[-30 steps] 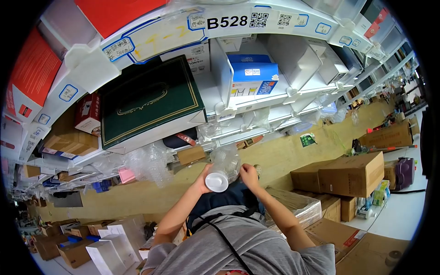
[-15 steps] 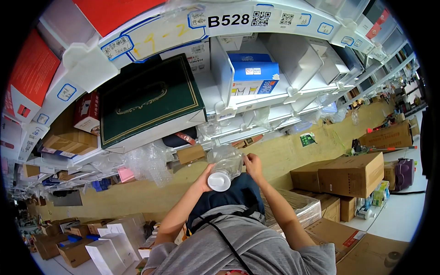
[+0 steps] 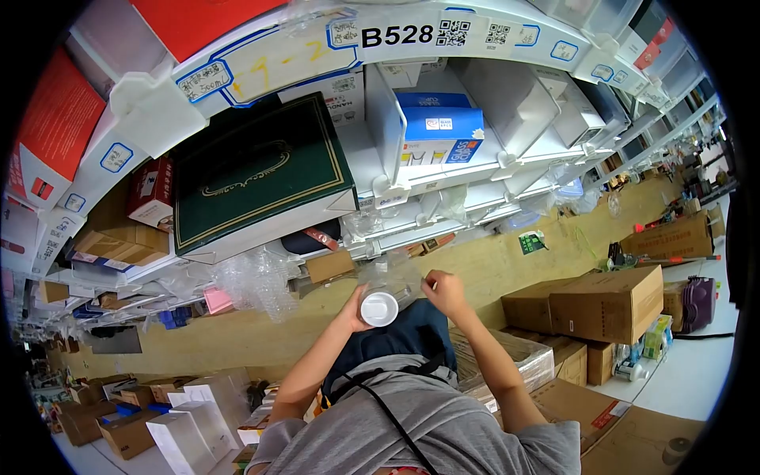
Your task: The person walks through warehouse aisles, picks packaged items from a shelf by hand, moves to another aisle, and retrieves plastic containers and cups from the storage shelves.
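A clear jar (image 3: 398, 280) with a round white lid (image 3: 379, 309) is tilted in front of my lap, its lid end toward me. My left hand (image 3: 351, 310) is wrapped round the jar's left side, close to the lid. To the right of the jar, my right hand (image 3: 446, 293) is closed, fingers curled and fingertips near the jar's far end. Something thin and transparent may be between those fingers, but I cannot make it out. The jar's far end blends into the clear plastic around it.
Shelving marked B528 (image 3: 397, 36) spans the front, holding a dark green box (image 3: 261, 170) and a blue glass-cup box (image 3: 441, 127). Bubble wrap (image 3: 257, 281) hangs from the lower shelf on the left. Cardboard boxes (image 3: 606, 305) are stacked at the right.
My right hand has moved slightly right, away from the jar, and its fingers have curled more. The jar has turned a little, so the lid faces me more.
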Tool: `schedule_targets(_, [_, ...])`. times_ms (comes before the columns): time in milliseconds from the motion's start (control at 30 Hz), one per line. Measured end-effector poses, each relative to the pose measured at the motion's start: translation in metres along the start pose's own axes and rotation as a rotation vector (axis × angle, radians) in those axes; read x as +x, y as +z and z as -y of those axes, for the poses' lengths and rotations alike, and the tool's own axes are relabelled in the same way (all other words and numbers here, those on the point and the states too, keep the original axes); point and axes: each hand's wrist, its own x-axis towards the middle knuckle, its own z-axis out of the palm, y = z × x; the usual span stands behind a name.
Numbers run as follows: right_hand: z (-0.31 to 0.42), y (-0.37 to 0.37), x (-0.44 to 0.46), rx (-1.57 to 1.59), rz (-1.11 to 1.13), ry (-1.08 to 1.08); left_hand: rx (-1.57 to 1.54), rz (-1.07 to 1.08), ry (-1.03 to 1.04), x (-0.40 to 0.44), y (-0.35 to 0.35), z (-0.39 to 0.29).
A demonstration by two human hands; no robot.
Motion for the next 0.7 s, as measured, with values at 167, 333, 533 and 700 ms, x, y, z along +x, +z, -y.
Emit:
schedule_targets(167, [0.041,-0.007,-0.019,0.096,0.113,-0.155,0.211,-0.13,-0.042,-0.007,0.009,0.004])
schedule_targets(333, [0.038,0.003,-0.02,0.199,0.108,-0.194,0.891,-0.246,0.039,0.021,-0.024,0.004])
schedule_targets(533, [0.017,-0.019,-0.017,0.017,0.084,0.052,1.632,-0.543,0.711,-0.005,0.012,0.007])
schedule_targets(700, [0.016,-0.024,-0.029,-0.004,0.174,0.104,1.569,-0.637,0.952,-0.041,0.044,-0.01])
